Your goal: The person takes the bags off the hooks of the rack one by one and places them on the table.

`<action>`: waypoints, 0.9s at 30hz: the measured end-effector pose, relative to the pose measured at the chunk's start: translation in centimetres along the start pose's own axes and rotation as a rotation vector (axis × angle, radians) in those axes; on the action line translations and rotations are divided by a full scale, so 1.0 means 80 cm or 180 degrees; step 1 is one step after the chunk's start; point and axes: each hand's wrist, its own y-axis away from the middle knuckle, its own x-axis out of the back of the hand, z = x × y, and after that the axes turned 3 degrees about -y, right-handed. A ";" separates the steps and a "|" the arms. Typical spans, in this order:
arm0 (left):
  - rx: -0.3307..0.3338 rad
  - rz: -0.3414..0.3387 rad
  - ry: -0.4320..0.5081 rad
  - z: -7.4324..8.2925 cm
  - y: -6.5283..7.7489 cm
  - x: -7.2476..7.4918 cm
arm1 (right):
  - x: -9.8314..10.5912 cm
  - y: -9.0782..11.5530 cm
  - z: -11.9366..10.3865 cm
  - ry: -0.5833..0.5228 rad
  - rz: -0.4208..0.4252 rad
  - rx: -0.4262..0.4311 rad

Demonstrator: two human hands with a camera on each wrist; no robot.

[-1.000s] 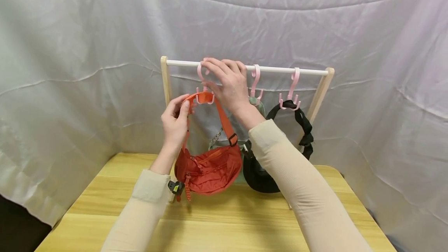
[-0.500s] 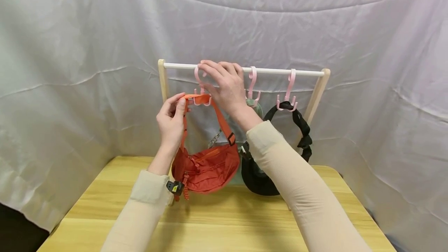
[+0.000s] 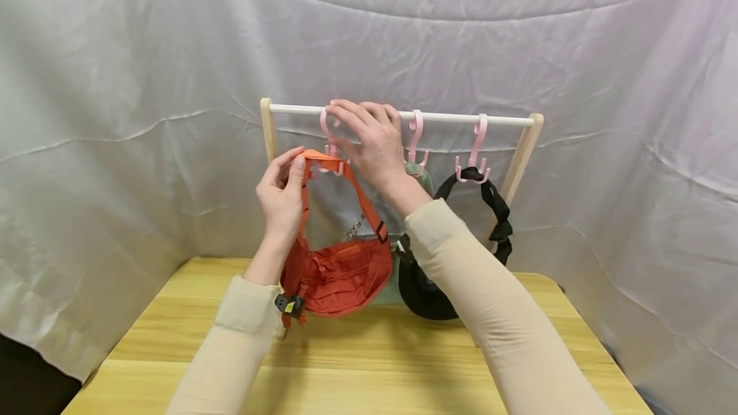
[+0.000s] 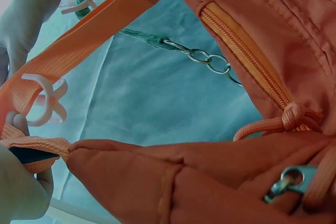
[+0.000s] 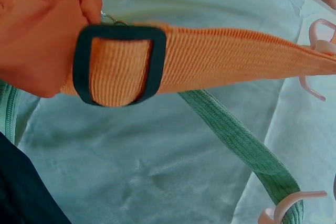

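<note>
My left hand (image 3: 279, 200) pinches the orange strap of a red crossbody bag (image 3: 348, 274) between thumb and fingers. The strap (image 3: 360, 194) runs over the prongs of the leftmost pink hook (image 3: 325, 125), and its top is raised on the left side. The bag hangs below, above the tabletop. My right hand (image 3: 371, 143) lies over the white rod (image 3: 455, 117), its fingers and thumb curled at that hook's upper part; the exact contact is partly hidden. In the right wrist view, a black buckle (image 5: 81, 66) sits on the strap.
A middle pink hook (image 3: 416, 130) carries a green strap (image 5: 247, 142). On the right hook (image 3: 478, 139) hangs a black bag (image 3: 423, 293), partly behind my right arm. The rack's wooden posts (image 3: 521, 152) stand on the wooden table (image 3: 357, 370). A grey curtain (image 3: 173, 82) surrounds it.
My left hand has raised the strap's left part slightly off the hook's prongs, and the bag has shifted a little. My right hand keeps its place on the rod and hook.
</note>
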 end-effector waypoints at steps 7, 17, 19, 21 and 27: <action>0.0009 -0.0001 -0.0023 0.002 0.001 0.001 | 0.000 0.000 -0.001 0.0007 0.0005 0.0008; -0.0016 -0.0014 0.0047 0.008 -0.002 -0.002 | 0.000 -0.002 0.000 -0.0001 0.0035 0.0006; -0.0012 -0.0012 0.0045 0.008 -0.001 -0.001 | 0.000 -0.002 0.000 -0.0004 0.0026 0.0002; -0.0001 -0.0008 0.0050 0.009 0.000 -0.001 | 0.000 -0.001 0.000 0.0000 0.0014 -0.0003; -0.0020 -0.0004 0.0063 0.008 0.002 0.000 | 0.000 0.000 0.000 0.0022 0.0016 -0.0020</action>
